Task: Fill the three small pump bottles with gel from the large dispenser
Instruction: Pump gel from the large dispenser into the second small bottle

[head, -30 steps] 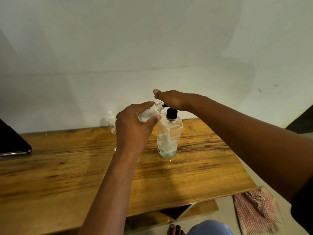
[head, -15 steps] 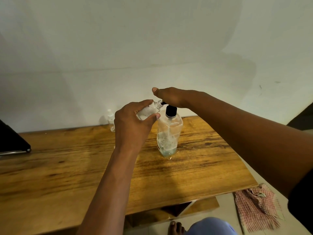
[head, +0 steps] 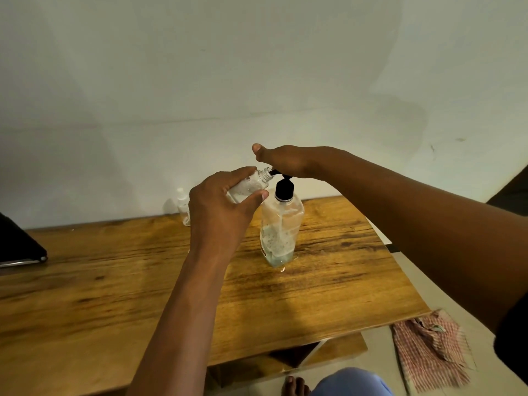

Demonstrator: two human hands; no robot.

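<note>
Little has shifted since the earlier frames: both hands keep the same pose over the pump, the view merely sitting a touch differently; the left hand (head: 220, 210) is closed around a small bottle (head: 250, 185), tilted with its open neck pointing right and meeting the black nozzle of the large dispenser (head: 281, 227); speckled gel shows inside the small bottle's clear wall; the right hand (head: 285, 161) lies palm down on top of the black pump head, thumb stretched out to the left, fingers hidden beneath, so whether they curl round the pump I cannot tell; the dispenser stands upright on the wooden tabletop (head: 114, 295), towards its right half, partly filled with pale speckled gel; behind the left hand, near the wall, another small clear pump bottle (head: 183, 205) stands on the tabletop, half hidden by the wrist; a dark flat object (head: 17, 244) sits at the left edge; a red checked cloth (head: 431, 352) lies on the floor at the lower right.
</note>
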